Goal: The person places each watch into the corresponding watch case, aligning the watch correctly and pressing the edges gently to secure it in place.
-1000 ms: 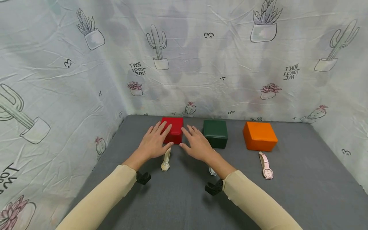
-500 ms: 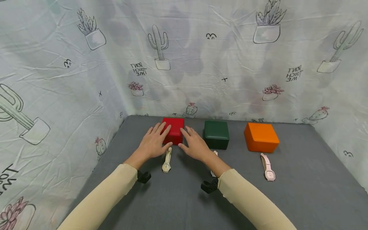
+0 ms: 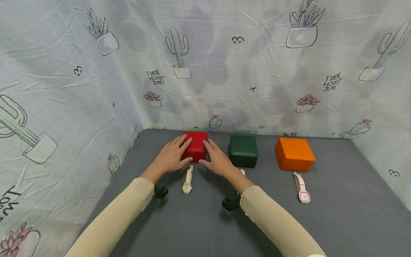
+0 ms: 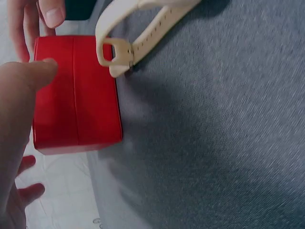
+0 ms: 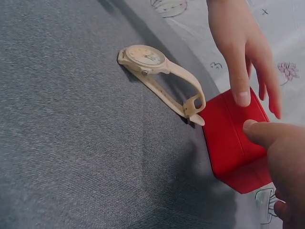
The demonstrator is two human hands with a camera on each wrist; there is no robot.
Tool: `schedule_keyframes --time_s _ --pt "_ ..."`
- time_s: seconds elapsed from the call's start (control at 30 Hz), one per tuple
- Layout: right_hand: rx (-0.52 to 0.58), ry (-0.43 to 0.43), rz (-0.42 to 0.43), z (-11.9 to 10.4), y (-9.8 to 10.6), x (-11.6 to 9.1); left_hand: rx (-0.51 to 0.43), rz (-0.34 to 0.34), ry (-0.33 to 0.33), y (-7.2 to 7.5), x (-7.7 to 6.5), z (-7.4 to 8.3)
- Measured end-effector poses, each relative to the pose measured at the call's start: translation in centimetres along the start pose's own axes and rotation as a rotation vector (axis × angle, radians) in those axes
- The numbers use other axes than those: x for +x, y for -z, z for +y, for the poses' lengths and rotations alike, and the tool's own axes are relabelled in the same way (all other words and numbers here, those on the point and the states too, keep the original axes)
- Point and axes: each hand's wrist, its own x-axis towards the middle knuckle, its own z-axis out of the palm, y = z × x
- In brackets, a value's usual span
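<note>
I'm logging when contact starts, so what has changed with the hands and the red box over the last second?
Both hands closed in on the square red box: the left hand now lies against its left side, and the right hand moved left until its thumb touches the box's right front. Neither grips it yet; the fingers stay straight. The box, the cream wristwatch before it, the green box and the orange box kept their places.
</note>
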Motion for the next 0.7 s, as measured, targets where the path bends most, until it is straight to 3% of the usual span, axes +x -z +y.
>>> schedule_keyframes --time_s 0.3,0.7 --pt "0.111 -0.031 -0.023 0.6 -0.7 1.2 -0.06 -0.038 -0.042 -0.3 0.9 -1.0" --pt "0.197 -0.042 -0.029 1.2 -1.7 2.5 -0.119 -0.069 -0.036 -0.8 1.7 -2.7"
